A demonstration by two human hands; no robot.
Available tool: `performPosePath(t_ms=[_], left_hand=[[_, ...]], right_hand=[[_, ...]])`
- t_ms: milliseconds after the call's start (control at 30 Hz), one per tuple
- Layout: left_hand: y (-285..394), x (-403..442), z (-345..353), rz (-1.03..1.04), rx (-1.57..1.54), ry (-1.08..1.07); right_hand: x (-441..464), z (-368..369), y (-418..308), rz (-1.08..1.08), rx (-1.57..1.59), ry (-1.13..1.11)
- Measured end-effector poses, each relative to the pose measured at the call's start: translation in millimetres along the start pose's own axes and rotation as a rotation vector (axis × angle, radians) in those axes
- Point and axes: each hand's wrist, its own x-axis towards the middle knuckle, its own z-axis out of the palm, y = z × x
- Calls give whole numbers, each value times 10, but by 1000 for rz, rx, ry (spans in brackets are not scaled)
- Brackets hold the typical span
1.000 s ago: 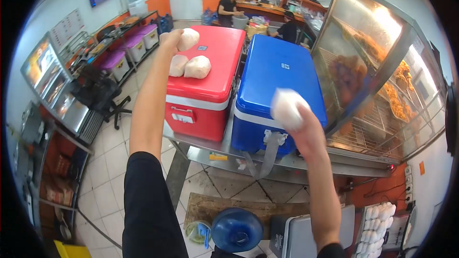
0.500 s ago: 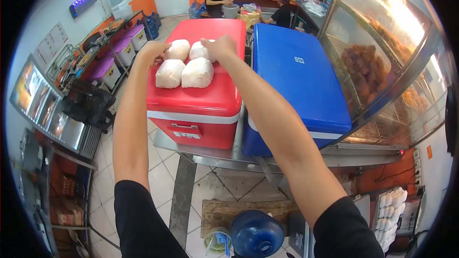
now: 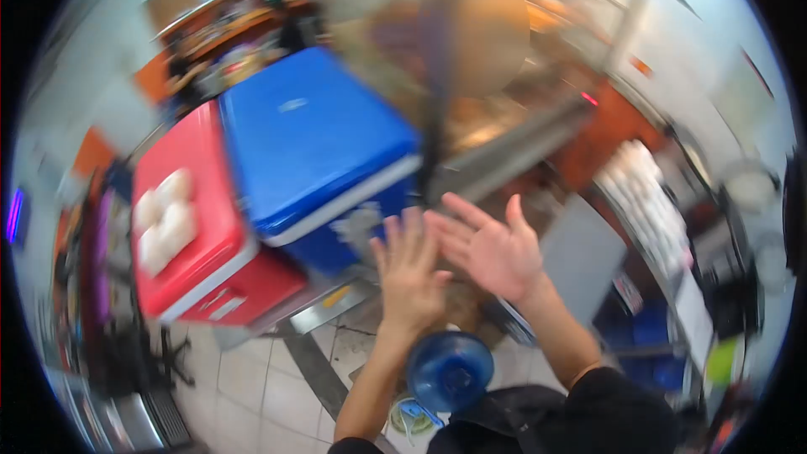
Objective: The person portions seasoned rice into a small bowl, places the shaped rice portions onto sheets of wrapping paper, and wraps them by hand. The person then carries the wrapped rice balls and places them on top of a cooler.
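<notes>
Both of my hands hold nothing. My left hand (image 3: 409, 273), fingers spread, is in front of the blue cooler (image 3: 315, 151). My right hand (image 3: 496, 252) is beside it, palm showing and fingers apart; whether the fingertips touch is blurred. On the lid of the red cooler (image 3: 189, 151), at the left, several pale rounded lumps (image 3: 177, 227) sit in a close group. Below my hands stands a blue water bottle (image 3: 450, 370).
At the right is a stack of white packed items (image 3: 643, 202) near a grey lid (image 3: 580, 248). A glass food cabinet (image 3: 521, 151) stands behind the blue cooler. Two people are at the back left, one person (image 3: 181, 76) blurred. A small tub (image 3: 410, 414) is by the bottle.
Both hands have let go of the pale lumps and moved away to the right and down, opening. The view has swung right and is blurred, so the coolers appear further left.
</notes>
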Motion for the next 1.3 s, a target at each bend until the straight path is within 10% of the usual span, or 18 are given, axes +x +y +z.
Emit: performPosePath(t_ms=[133, 333, 433, 567, 733, 833, 1000, 1300], left_hand=[[292, -662, 947, -149, -192, -267], [1019, -1535, 1789, -403, -348, -677], [1773, -1741, 2192, -281, -364, -752], [2516, -1979, 3016, -115, -467, -669], [3479, -2697, 4091, -207, -406, -819], [4152, -3150, 4565, -94, -335, -968], [5661, -3416, 5227, 198, -221, -1242], [7948, -4184, 7251, 229, -613, -1276]], right_hand=[[-1721, -677, -961, -317, -213, 283], [-4010, -1185, -1145, -481, -1811, 1376], [-5457, -2280, -863, -650, -1569, 1331], [-7565, -3976, 683, 380, -1665, 1549], [-9365, -3952, 2632, 812, -1107, 1789], [-9600, -3571, 2562, 308, 100, 1952], [-10277, -4141, 2527, -137, 100, 1971], [-12401, -3600, -901, -1132, 90, 1880]])
